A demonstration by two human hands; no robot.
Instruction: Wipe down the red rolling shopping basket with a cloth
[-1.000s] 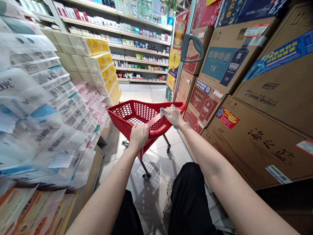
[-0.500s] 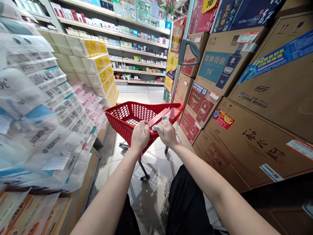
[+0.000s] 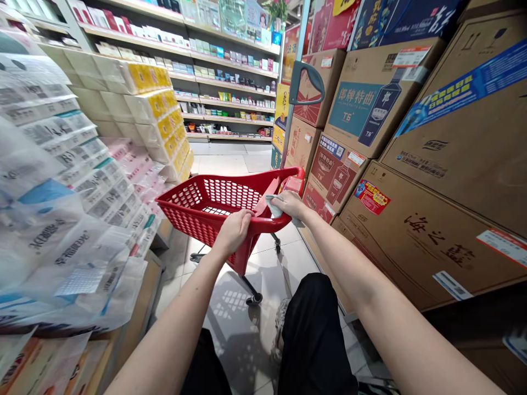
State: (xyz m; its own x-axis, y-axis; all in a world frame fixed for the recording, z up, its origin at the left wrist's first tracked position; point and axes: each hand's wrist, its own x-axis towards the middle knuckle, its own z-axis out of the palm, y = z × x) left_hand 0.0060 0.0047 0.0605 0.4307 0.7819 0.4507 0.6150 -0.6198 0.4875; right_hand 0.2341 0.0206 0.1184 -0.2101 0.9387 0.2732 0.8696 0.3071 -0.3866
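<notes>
A red plastic shopping cart (image 3: 193, 219) with a mesh basket and small wheels stands in front of me on the tiled floor. My left hand (image 3: 234, 231) grips the near rim of the basket, close to the red handle bar (image 3: 263, 211). My right hand (image 3: 288, 204) presses a crumpled white cloth (image 3: 274, 206) against that bar, with part of the cloth showing on either side of the hand. The inside of the basket shows no goods.
Plastic-wrapped tissue packs (image 3: 53, 181) are stacked high on my left, with yellow-labelled packs (image 3: 148, 77) behind them. Cardboard liquor cartons (image 3: 428, 247) form a wall on my right. Goods shelves (image 3: 230, 93) stand ahead, beyond the aisle floor (image 3: 218, 164).
My right hand and the cloth moved down the red bar, then back up towards its far end. The left hand stayed on the rim. The cart now sits further left in view.
</notes>
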